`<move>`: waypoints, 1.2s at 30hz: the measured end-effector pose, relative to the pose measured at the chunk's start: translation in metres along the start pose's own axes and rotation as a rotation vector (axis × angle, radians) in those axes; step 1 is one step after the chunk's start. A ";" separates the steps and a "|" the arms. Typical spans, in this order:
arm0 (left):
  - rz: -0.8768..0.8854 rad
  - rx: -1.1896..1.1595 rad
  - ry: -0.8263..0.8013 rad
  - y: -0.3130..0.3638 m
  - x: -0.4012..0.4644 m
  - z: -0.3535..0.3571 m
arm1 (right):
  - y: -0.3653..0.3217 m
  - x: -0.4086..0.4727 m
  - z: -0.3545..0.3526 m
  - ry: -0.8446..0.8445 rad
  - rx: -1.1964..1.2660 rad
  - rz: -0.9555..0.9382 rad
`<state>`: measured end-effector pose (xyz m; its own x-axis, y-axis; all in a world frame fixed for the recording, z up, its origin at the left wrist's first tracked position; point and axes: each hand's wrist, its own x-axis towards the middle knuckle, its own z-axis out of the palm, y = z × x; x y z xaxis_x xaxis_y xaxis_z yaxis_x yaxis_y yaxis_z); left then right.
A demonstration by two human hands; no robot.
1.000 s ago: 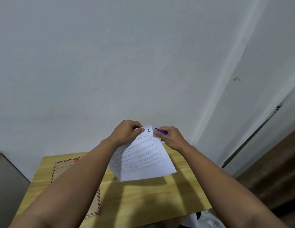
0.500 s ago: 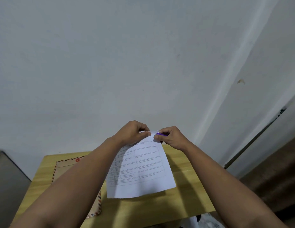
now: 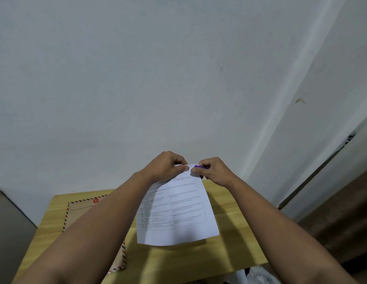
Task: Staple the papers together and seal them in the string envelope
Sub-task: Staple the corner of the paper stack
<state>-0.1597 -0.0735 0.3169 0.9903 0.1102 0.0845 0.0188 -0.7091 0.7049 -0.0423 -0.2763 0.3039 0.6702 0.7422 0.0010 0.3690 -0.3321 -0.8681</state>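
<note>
Envelope: we note it flat on the left part of the table, striped border showing, red button closure near its far edge, our left forearm lying across much of it. Not yet opened, as far as we can judge.

Left hand: we hold it raised above the table, fingers curled, thumb and fingertips pinching the top edge of the papers at the left of the upper corner.

Papers: printed sheets hanging down from both hands, tilted toward us, lower edge free above the table. We cannot tell how many sheets there are.

Stapler: a small purple one, mostly hidden inside the right hand, only a sliver showing at the papers' top right corner.

Right hand: fingers closed round the stapler, just beside the left hand, with the corner of the papers between them.

Step in hand: we judge this the stapling itself, the stapler brought to the corner. Whether a staple has gone in, we cannot tell.

Next move calls for: a firm squeeze with the sheets kept flush, then setting the stapler down, reaching left to the envelope, lifting its flap, sliding the papers in and winding the string.
</note>
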 end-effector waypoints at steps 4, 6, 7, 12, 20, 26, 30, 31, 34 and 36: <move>0.003 -0.010 -0.008 0.002 0.001 -0.001 | -0.004 0.001 -0.001 0.006 0.004 0.013; 0.004 -0.009 -0.010 0.004 0.002 -0.001 | -0.006 0.002 0.000 0.016 0.012 0.014; 0.003 -0.009 -0.011 0.004 0.003 -0.001 | -0.007 0.002 0.001 0.024 0.015 0.015; 0.003 -0.018 -0.021 0.005 0.004 -0.002 | -0.002 0.006 0.004 0.059 0.036 0.033; -0.025 -0.012 -0.044 0.003 0.010 0.005 | 0.012 0.011 0.006 0.038 0.049 0.057; -0.120 -0.050 -0.079 -0.017 0.020 0.023 | 0.043 0.001 -0.002 0.127 0.177 0.333; -0.216 -0.106 -0.145 -0.047 0.023 0.053 | 0.115 -0.018 0.000 0.194 0.149 0.560; -0.223 -0.089 -0.166 -0.056 0.025 0.062 | 0.134 -0.025 0.002 0.203 0.129 0.598; -0.262 0.029 -0.255 -0.080 0.035 0.095 | 0.184 -0.046 0.005 0.205 0.133 0.747; -0.329 0.076 -0.299 -0.096 0.042 0.119 | 0.217 -0.059 0.008 0.162 0.120 0.828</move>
<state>-0.1036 -0.0836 0.1693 0.9258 0.1405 -0.3510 0.3388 -0.7202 0.6055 -0.0065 -0.3876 0.1117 0.7809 0.1918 -0.5945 -0.3454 -0.6603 -0.6669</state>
